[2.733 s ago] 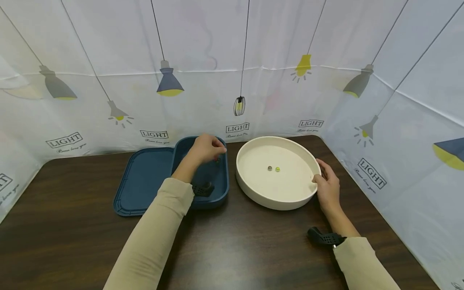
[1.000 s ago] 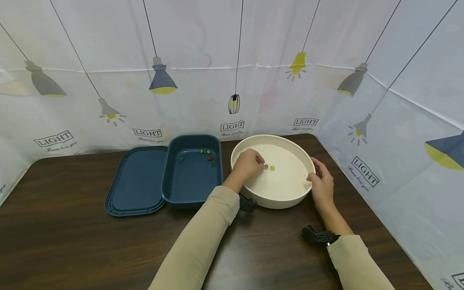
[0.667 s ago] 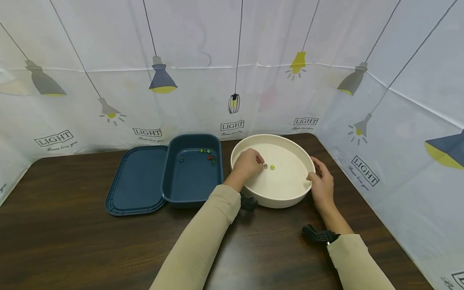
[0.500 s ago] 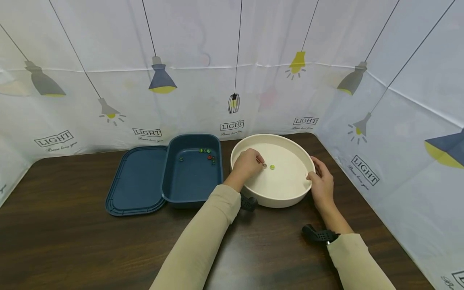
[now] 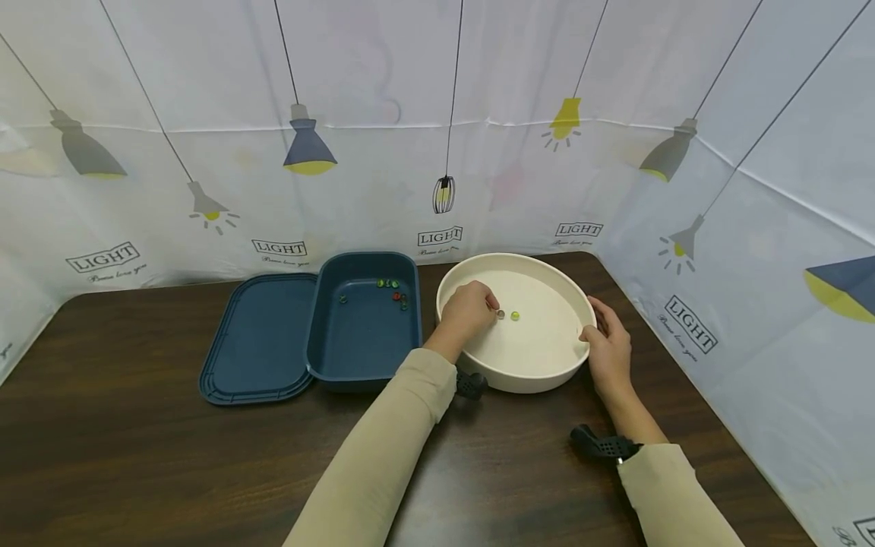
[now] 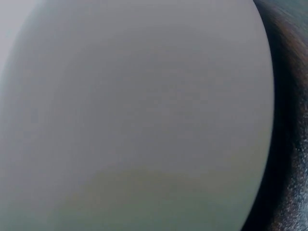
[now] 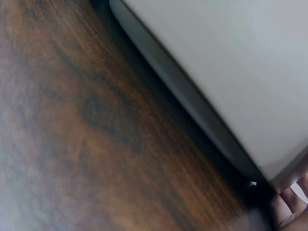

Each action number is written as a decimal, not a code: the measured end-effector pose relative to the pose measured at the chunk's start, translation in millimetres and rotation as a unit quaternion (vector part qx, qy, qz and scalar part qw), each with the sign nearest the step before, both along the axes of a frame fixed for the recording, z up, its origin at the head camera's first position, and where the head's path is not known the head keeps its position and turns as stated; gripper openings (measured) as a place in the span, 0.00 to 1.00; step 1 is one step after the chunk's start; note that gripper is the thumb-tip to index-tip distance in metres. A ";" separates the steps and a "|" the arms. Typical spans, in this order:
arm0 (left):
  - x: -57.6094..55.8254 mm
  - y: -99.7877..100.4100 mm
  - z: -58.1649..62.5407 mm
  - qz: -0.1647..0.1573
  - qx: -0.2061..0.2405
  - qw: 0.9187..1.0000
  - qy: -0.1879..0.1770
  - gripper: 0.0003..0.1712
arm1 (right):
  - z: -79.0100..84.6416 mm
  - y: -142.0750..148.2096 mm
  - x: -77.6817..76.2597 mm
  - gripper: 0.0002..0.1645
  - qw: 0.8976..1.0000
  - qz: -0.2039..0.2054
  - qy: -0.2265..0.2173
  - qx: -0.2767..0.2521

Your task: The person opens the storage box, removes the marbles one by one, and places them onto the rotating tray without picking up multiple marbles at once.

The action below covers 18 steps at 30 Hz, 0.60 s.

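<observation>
A wide, round cream dish [image 5: 533, 353] stands on the table, two marbles inside: a greyish clear one [image 5: 501, 314] and a yellow-green one [image 5: 515, 316]. My left hand [image 5: 468, 313] reaches over its near left wall, fingers curled, the fingertips pinching at the clear marble. My right hand [image 5: 607, 346] grips the dish's right rim, thumb over the edge and fingers outside. In the left wrist view, the pale dish wall [image 6: 159, 106] hides the left fingers. The right wrist view shows the dish wall [image 7: 231, 72] and a few fingers [image 7: 291, 199] at its edge.
Left of the dish sits an open blue box [image 5: 358, 342] with several green marbles and a red marble [image 5: 396, 296] on its floor. Its flat blue lid [image 5: 260, 342] lies to the left. A printed curtain [image 5: 383, 152] rises behind the dark wooden table [image 5: 171, 456].
My left hand has moved right, from above the blue box into the dish, at the clear marble. For the past second it has barely moved. My right hand keeps its grip on the rim.
</observation>
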<state>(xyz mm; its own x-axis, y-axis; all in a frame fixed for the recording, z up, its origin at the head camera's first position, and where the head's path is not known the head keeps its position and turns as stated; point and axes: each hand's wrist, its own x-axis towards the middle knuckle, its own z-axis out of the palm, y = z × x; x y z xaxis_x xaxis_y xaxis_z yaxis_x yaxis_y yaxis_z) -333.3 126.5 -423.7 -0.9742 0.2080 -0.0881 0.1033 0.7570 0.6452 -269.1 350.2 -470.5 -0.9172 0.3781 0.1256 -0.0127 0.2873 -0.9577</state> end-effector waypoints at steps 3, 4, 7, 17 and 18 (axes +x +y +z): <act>0.1 -0.6 0.9 0.001 -0.009 1.000 0.000 0.04 | -0.2 -0.5 -0.2 0.41 1.000 0.001 0.002 0.000; 0.3 -0.7 1.0 0.001 -0.009 1.000 -0.001 0.03 | -0.2 -0.7 -0.3 0.41 1.000 0.001 0.001 0.001; 0.5 -1.0 1.1 0.002 -0.008 1.000 -0.001 0.03 | -0.6 -1.3 -0.9 0.41 1.000 0.001 0.002 0.002; 4.6 -6.7 11.2 -0.007 0.028 1.000 0.009 0.07 | -1.4 0.7 -0.4 0.41 1.000 -0.001 -0.001 -0.003; 5.5 -8.3 14.7 -0.010 0.032 0.999 0.014 0.07 | -1.0 1.3 -0.6 0.41 1.000 -0.002 0.000 -0.003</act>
<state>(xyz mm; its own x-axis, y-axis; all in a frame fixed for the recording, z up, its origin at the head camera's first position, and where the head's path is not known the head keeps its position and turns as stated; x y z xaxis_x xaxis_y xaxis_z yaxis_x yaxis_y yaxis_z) -327.8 118.2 -409.0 -0.9715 0.2324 -0.0469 0.1369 0.7117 0.6891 -269.6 351.5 -471.5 -0.9154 0.3831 0.1235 -0.0118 0.2812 -0.9596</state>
